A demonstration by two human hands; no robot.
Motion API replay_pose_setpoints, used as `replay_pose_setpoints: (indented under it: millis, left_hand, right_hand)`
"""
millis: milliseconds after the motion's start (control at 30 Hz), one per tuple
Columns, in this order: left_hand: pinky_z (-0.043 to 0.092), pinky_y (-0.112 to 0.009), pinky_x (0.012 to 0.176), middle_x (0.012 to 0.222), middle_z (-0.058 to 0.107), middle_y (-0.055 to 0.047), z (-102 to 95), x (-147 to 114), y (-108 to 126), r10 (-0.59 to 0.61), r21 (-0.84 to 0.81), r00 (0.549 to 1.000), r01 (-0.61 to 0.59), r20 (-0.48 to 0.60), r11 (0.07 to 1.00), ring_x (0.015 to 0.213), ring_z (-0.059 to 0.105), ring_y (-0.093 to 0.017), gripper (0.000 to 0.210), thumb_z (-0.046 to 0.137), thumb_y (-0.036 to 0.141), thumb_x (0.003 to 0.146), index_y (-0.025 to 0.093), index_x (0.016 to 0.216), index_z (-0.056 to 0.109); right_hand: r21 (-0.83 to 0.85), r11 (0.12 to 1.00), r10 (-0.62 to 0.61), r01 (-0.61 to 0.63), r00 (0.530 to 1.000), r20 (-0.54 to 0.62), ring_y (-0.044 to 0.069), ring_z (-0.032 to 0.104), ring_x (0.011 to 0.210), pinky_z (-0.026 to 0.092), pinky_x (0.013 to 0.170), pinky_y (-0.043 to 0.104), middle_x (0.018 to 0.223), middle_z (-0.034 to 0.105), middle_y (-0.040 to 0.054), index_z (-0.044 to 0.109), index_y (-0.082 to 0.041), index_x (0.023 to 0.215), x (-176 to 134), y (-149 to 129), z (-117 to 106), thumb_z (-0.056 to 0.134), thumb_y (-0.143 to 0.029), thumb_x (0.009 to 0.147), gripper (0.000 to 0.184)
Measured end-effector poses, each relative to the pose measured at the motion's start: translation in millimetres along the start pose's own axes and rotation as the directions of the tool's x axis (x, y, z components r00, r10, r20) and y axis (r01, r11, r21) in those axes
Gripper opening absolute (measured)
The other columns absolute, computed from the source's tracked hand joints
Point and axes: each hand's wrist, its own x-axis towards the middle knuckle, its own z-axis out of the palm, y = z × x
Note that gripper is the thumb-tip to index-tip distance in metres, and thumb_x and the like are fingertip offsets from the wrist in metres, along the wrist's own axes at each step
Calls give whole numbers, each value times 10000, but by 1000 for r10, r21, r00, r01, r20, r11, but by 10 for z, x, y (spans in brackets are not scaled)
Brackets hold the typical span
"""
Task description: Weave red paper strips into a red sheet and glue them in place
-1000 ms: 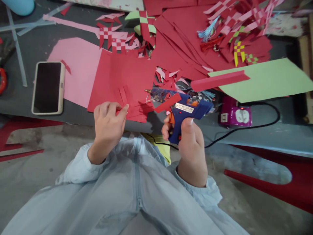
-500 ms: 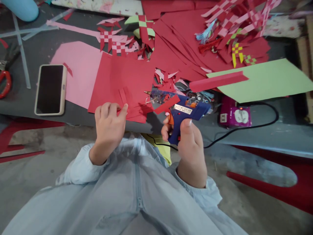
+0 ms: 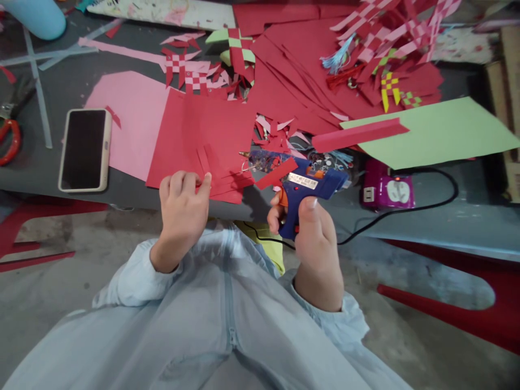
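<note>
My right hand point(image 3: 314, 238) grips the handle of a blue hot glue gun point(image 3: 314, 183), its fingers at the orange trigger. The gun's nozzle point(image 3: 244, 154) points left, over the edge of a red paper sheet point(image 3: 211, 127). A short red paper strip point(image 3: 277, 173) shows across the barrel; whether it touches the gun I cannot tell. At the front edge of the red sheet is my left hand point(image 3: 184, 208), closed with curled fingers and thumb near together. What it holds, if anything, is hidden. Narrow red strips point(image 3: 203, 158) lie just beyond it.
A phone point(image 3: 84, 150) rests left of a pink sheet point(image 3: 122, 122), near red-handled scissors point(image 3: 10, 141). Woven paper pieces point(image 3: 195, 80) and red paper scraps lie behind. A green sheet point(image 3: 439, 135) and a purple power socket point(image 3: 388, 187) with a black cable point(image 3: 434, 208) are right.
Both hands hold nearly the same pose. The view has shifted very slightly; the left hand has moved only a trace.
</note>
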Motion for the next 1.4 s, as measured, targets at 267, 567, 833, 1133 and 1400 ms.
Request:
replay_pose_setpoints:
  millis: [267, 567, 833, 1133, 1400]
  left_hand:
    - [439, -493, 971, 1183, 711, -137, -55, 29, 4, -91, -103, 994, 97, 63, 990, 1154, 571, -315, 268, 498, 259, 989, 189, 1170, 682]
    - [362, -567, 1132, 1409, 634, -147, -134, 90, 0, -111, -79, 968, 132, 224, 988, 1318, 531, -354, 372, 439, 276, 1006, 154, 1324, 588]
    - [344, -607, 1140, 1424, 612, -168, -136, 104, -9, -72, -46, 966, 86, 249, 995, 1282, 538, -354, 474, 420, 248, 1006, 149, 1459, 513]
    - [332, -623, 1144, 1428, 609, -158, -139, 128, -26, -79, -69, 962, 101, 261, 993, 1274, 543, -351, 450, 442, 249, 998, 181, 1426, 563]
    - [328, -634, 1144, 1439, 600, -170, -141, 128, -17, -76, -47, 958, 92, 276, 995, 1270, 536, -363, 466, 414, 251, 1008, 147, 1443, 548]
  right_hand:
    - [0, 1000, -24, 24, 1000, 8, 129, 539, 534, 452, 512, 267, 619, 592, -7, 637, -212, 936, -21, 7, -2, 373, -626, 1011, 497]
    - [-3, 1000, -24, 24, 1000, 10, 137, 545, 531, 450, 509, 282, 612, 592, -5, 640, -223, 914, -25, 13, -13, 406, -655, 986, 496]
    - [10, 1000, -11, 11, 1000, 22, 151, 548, 510, 443, 498, 303, 580, 587, -4, 631, -235, 893, -15, 22, -12, 415, -696, 960, 513]
    - [-3, 1000, -12, 12, 999, 44, 164, 550, 500, 446, 491, 318, 572, 596, 3, 616, -244, 890, -18, 39, -25, 396, -684, 972, 498]
    - [11, 1000, -25, 25, 999, 45, 155, 553, 496, 444, 484, 302, 571, 601, -1, 619, -235, 888, -22, 43, -26, 399, -655, 987, 483]
